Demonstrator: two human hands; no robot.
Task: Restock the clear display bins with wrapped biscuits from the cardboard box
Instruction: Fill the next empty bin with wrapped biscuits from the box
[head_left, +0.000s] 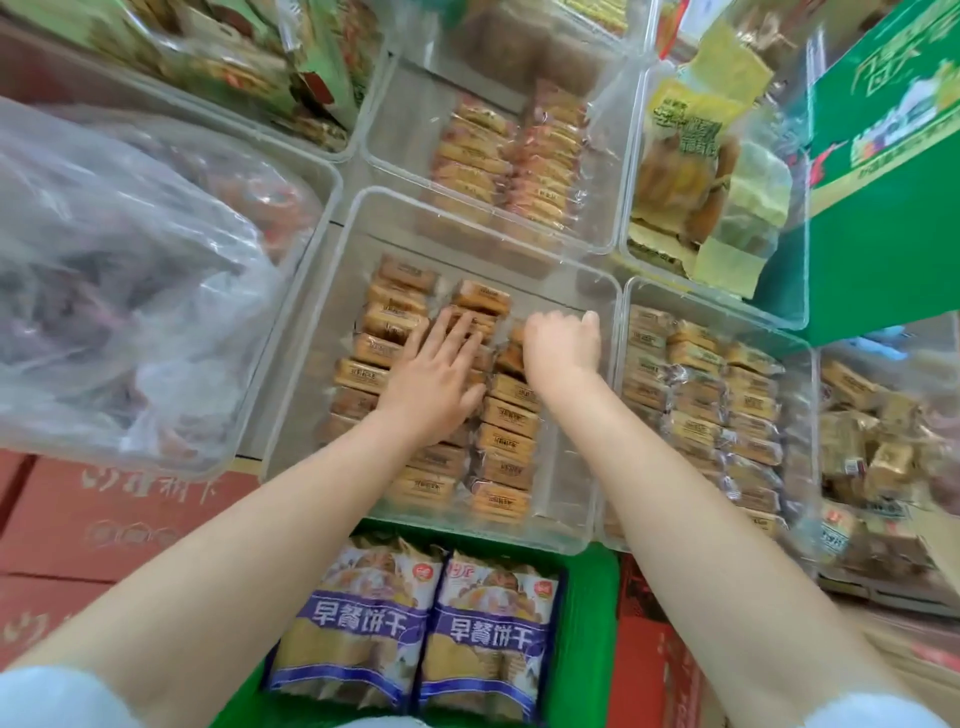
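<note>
Both hands reach into the clear bin (363, 218) at the centre of the frame. The left hand (436, 379) lies flat with fingers spread, pressing on the wrapped biscuits (506, 441) stacked in rows inside. Just to its right, the right hand (563, 345) has its fingers curled down among the packets; whether it grips one, I cannot tell. The right strip of this bin is bare. A neighbouring bin (636, 296) at right holds similar biscuits. Two purple biscuit bags (431, 623) lie in a green crate (589, 623) at the bottom.
</note>
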